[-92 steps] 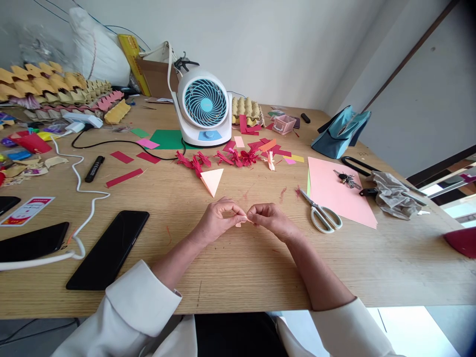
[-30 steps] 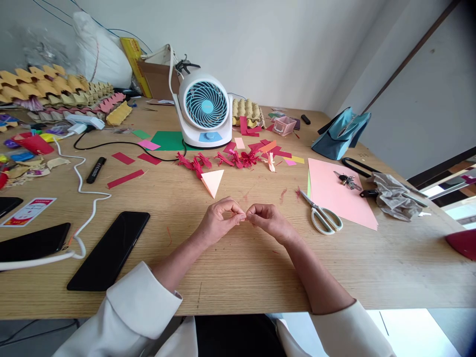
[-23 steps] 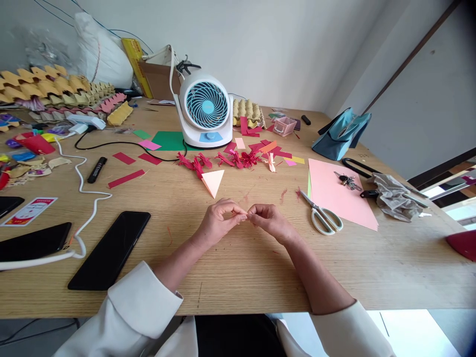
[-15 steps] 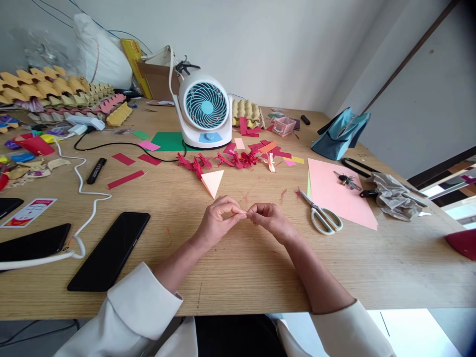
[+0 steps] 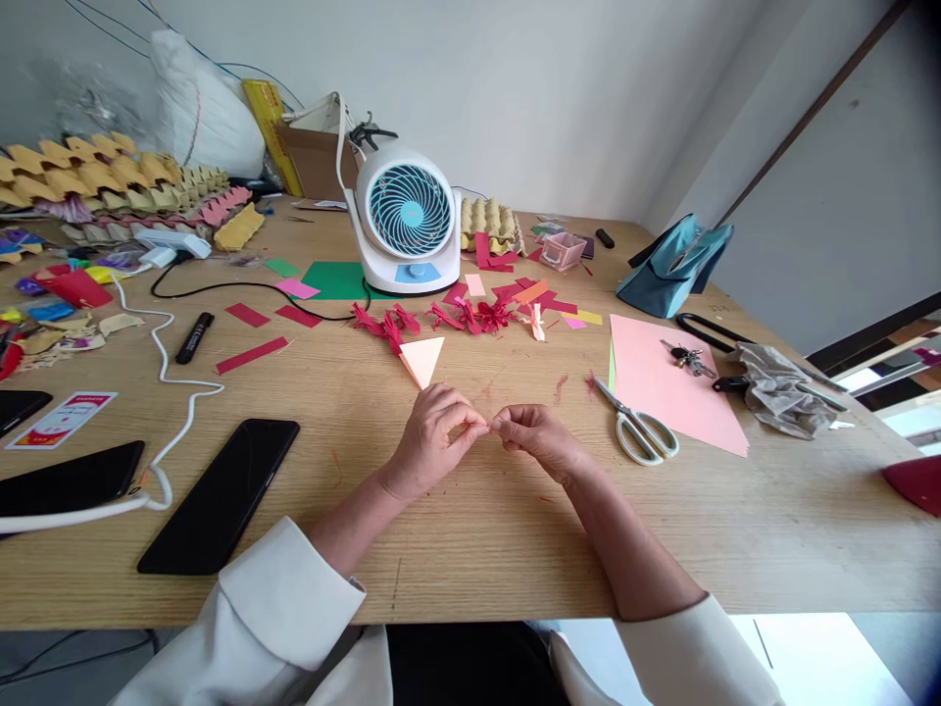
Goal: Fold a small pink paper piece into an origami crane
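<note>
Above the middle of the table my left hand [image 5: 433, 438] and my right hand [image 5: 540, 437] meet fingertip to fingertip, both closed in a pinch. Between them runs a thin reddish strand [image 5: 489, 427], mostly hidden by the fingers, so its kind is unclear. Just beyond my left hand lies a folded pale peach paper triangle [image 5: 421, 361]. Behind it sit crumpled, fringed red paper pieces [image 5: 470, 316] and one small peach fringed piece [image 5: 536, 322]. White-handled scissors [image 5: 638, 424] rest on the table right of my right hand.
A white fan heater [image 5: 410, 221] stands at the back. Pink paper sheets [image 5: 676, 392] with keys [image 5: 689, 359] on them lie at right, near a blue bag [image 5: 672, 265]. At left are a black phone [image 5: 219, 495], a white cable [image 5: 192, 397] and a marker [image 5: 195, 338].
My fingertips have drawn slightly apart, the right hand shifting a little to the right, and the thin reddish strand shows between them. The objects on the table keep their places.
</note>
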Action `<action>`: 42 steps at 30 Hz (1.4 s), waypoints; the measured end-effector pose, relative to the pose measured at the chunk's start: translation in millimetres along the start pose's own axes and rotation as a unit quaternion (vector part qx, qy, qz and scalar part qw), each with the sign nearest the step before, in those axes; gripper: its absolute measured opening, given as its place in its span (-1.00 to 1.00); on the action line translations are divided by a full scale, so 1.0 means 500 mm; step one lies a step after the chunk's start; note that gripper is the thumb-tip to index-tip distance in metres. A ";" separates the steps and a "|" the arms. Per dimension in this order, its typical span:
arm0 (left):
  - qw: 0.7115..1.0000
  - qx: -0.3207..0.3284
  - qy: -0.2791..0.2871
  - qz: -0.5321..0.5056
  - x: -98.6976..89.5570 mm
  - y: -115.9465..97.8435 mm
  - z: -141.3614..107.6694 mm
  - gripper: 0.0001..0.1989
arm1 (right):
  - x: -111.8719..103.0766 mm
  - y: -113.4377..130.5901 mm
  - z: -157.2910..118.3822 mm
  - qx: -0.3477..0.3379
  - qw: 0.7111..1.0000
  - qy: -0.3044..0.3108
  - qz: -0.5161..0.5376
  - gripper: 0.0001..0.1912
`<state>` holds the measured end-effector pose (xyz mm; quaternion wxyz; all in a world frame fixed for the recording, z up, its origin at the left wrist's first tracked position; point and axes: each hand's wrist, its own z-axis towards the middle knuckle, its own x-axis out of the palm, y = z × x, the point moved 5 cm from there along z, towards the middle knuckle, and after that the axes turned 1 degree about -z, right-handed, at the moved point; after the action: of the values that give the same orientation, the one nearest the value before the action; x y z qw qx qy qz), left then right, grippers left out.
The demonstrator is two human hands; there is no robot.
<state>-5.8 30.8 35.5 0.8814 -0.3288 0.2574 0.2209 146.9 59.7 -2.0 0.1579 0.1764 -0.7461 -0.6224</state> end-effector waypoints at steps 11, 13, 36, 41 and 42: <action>0.989 -0.112 -0.036 -0.088 0.000 0.019 -0.006 -0.86 | 0.007 0.045 -0.017 -0.227 0.957 -0.071 -0.165 -0.86; 0.987 -0.116 -0.038 -0.106 -0.001 0.020 -0.007 -0.86 | 0.008 0.049 -0.021 -0.248 0.945 -0.087 -0.195 -0.91; 0.996 -0.067 -0.011 -0.065 0.002 0.007 -0.002 -0.83 | 0.028 0.058 -0.039 -0.359 0.872 -0.087 -0.320 -0.89; 0.969 -0.171 -0.015 -0.178 0.010 0.032 -0.009 -0.82 | 0.010 0.059 -0.032 -0.325 0.903 -0.133 -0.246 -0.87; 0.953 -0.206 -0.021 -0.221 0.014 0.040 -0.012 -0.81 | 0.003 0.056 -0.029 -0.311 0.911 -0.147 -0.225 -0.88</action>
<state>-13.3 42.0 18.2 0.8266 -0.5470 0.1088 0.0753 150.2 50.7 28.2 -0.0511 0.1876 -0.4699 -0.8611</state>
